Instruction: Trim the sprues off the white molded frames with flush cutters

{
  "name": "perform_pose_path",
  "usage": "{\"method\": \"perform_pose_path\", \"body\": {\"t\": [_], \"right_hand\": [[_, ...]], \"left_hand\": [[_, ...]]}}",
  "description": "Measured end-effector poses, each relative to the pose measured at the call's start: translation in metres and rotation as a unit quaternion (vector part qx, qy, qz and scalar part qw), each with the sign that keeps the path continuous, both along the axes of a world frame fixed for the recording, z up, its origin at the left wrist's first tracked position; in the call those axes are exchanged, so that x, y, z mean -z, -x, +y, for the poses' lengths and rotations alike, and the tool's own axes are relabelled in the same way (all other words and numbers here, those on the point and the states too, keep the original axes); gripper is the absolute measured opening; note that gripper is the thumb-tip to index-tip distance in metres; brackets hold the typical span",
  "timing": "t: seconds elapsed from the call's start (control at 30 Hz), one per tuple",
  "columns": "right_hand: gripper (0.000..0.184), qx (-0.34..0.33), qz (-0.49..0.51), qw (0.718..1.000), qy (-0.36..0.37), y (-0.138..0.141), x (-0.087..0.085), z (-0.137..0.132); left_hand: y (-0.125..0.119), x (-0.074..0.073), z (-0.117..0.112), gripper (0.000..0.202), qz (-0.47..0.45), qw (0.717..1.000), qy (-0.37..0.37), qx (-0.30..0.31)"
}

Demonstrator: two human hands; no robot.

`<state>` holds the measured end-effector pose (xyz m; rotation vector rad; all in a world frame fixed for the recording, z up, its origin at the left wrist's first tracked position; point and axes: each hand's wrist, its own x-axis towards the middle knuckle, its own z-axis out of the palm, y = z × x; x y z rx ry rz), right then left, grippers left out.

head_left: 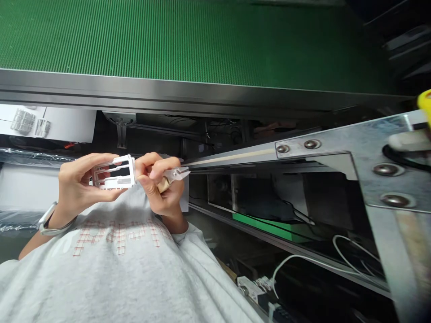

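Observation:
My left hand [79, 181] is closed around a white plastic frame [128, 158] with open slots, held upright in front of my chest. Its thumb and fingers grip the frame's long sides. Close by on the right, my right hand [164, 197] is closed on a pair of nippers [175, 174]. The metal jaws point away from the frame, to the right, and a yellowish handle part shows in the palm. My right fingertips are at the frame's right end; whether they also grip it, I cannot tell.
A green ribbed conveyor belt [151, 42] with a metal rail [134, 89] runs across the top. At left, several clear plastic parts [25, 121] lie on a white sheet [72, 123]. A bolted metal frame bar [323, 139] stands at right, with a white cable [303, 259] below it.

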<state>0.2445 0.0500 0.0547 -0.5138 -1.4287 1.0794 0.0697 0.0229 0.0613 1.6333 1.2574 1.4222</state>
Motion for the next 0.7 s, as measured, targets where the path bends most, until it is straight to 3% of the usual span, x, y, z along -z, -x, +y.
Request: {"method": "perform_pose_path", "body": {"t": [0.13, 0.33, 0.47, 0.7], "right_hand": [[0.019, -0.004, 0.016, 1.0, -0.002, 0.002, 0.003, -0.003], [0.025, 0.012, -0.014, 0.998, 0.056, -0.004, 0.008, -0.001], [0.03, 0.029, -0.019, 0.999, 0.02, -0.01, 0.011, 0.001], [0.017, 0.039, -0.06, 0.997, -0.024, -0.012, 0.008, -0.002]], "left_hand": [[0.001, 0.0, -0.002, 0.05, -0.015, 0.999, 0.042, -0.001], [0.004, -0.002, -0.004, 0.047, -0.014, 1.0, 0.026, 0.006], [0.005, -0.004, -0.005, 0.048, 0.002, 0.998, 0.054, 0.008], [0.001, -0.004, -0.005, 0.048, 0.036, 0.998, 0.046, 0.021]]}}
